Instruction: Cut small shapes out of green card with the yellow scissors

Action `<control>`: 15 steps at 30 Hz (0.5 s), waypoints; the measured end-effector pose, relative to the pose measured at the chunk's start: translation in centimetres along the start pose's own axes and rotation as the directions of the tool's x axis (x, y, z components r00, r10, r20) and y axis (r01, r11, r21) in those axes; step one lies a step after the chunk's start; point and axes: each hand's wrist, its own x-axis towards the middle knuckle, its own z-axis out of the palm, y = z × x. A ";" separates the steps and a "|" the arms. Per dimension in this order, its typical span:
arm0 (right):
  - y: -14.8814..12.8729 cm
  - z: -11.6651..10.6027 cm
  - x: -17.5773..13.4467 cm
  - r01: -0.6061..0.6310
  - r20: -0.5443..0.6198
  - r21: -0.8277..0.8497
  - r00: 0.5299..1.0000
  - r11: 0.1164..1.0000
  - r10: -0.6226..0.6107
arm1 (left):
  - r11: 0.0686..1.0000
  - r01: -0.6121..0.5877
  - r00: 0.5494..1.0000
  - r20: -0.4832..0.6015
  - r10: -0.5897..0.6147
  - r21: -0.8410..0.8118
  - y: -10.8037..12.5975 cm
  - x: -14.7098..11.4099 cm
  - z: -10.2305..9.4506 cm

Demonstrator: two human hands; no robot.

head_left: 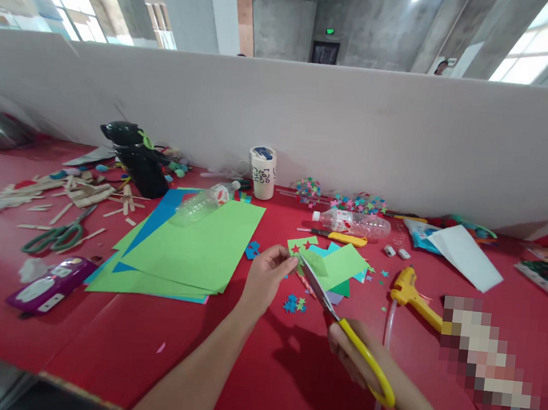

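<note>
My right hand (354, 350) grips yellow-handled scissors (366, 358), whose metal blades point up and left. Close to the blade tips, my left hand (266, 275) is closed in a pinch; what lies between its fingertips is too small to make out. Just beyond the blades lie green paper pieces (346, 265) over blue and darker green scraps. Below my left hand sits a little group of blue and green paper stars (294, 304). Left of that hand are a blue cut-out (252, 250) and a stack of large green sheets (191, 248).
A yellow glue gun (406, 291) lies at the right, its cord running down. Behind are a clear plastic bottle (360, 224), a yellow cutter (346, 239) and a white cup (262, 174). Green-handled scissors (58, 238), a purple object (53, 285) and a black bottle (139, 161) stand left.
</note>
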 end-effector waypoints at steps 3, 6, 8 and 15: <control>0.0 0.1 0.1 -0.029 0.006 -0.006 1.000 1.000 0.029 | 1.000 0.011 1.000 -0.016 -0.011 -0.011 0.2 -0.1 0.1; 0.0 0.2 0.1 -0.041 -0.014 -0.009 0.999 0.999 0.041 | 1.000 0.019 1.000 -0.021 -0.020 -0.019 0.3 -0.1 0.1; 0.0 0.3 0.2 -0.036 -0.018 -0.016 0.999 0.999 0.036 | 0.999 0.022 1.000 -0.016 -0.022 -0.025 0.4 -0.1 0.1; 0.5 0.5 0.4 0.001 -0.049 -0.022 0.999 1.000 -0.002 | 0.999 0.023 1.000 -0.013 -0.024 -0.034 0.2 0.0 0.0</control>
